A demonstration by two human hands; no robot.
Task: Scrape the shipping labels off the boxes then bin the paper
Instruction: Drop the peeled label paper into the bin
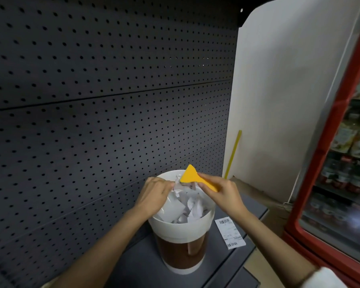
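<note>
Both hands meet right over the open mouth of the white bin (208, 220), so whatever comes loose should drop straight in. The right hand (220, 191) grips the handle of a yellow scraper (189, 175), blade tilted up and away. The left hand (154, 194) has its fingers curled at the blade edge, apparently pinching off stuck label paper (178, 183). Torn paper scraps (187, 206) fill the bin beneath. One whole shipping label (230, 232) lies on the shelf (222, 265), below the right wrist, not yet binned.
</note>
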